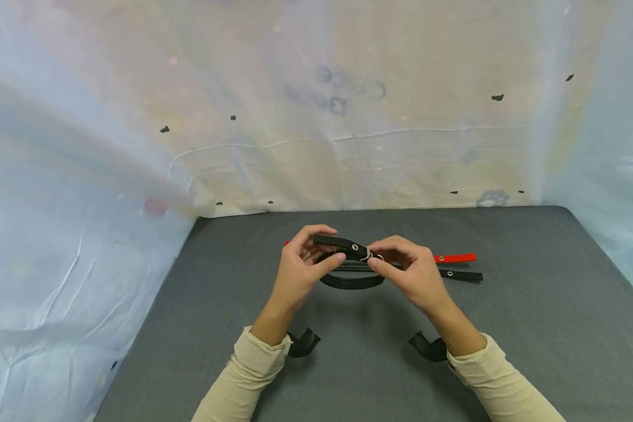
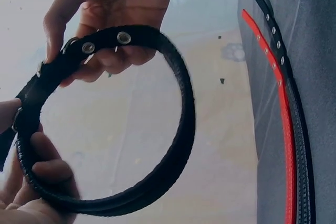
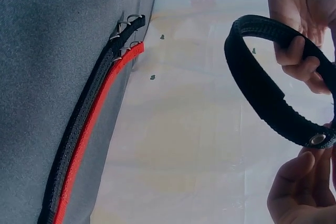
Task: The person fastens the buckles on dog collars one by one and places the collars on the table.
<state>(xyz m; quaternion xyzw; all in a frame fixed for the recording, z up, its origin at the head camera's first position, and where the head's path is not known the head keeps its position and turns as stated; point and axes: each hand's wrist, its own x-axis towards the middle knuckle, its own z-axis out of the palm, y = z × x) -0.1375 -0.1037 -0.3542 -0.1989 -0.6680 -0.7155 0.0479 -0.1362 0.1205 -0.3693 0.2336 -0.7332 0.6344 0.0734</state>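
A black collar (image 1: pixel 352 283) with metal eyelets is bent into a closed loop and held up above the grey table. My left hand (image 1: pixel 299 264) holds the left part of the loop, its thumb along the strap. With thumb and fingers my right hand (image 1: pixel 414 271) pinches the collar by its metal buckle (image 1: pixel 369 254). In the left wrist view, the strap runs through the metal fittings (image 2: pixel 17 119) and two eyelets show beside my right fingers. The right wrist view shows the wide outer band of the loop and one eyelet (image 3: pixel 318 139).
Behind the hands, a red collar (image 1: pixel 456 258) and another black collar (image 1: pixel 461 275) lie straight, side by side, on the grey table (image 1: pixel 358 375). Pale plastic sheeting (image 1: pixel 348 164) rises behind the table and at both sides. Black straps (image 1: pixel 303 343) hang at both wrists.
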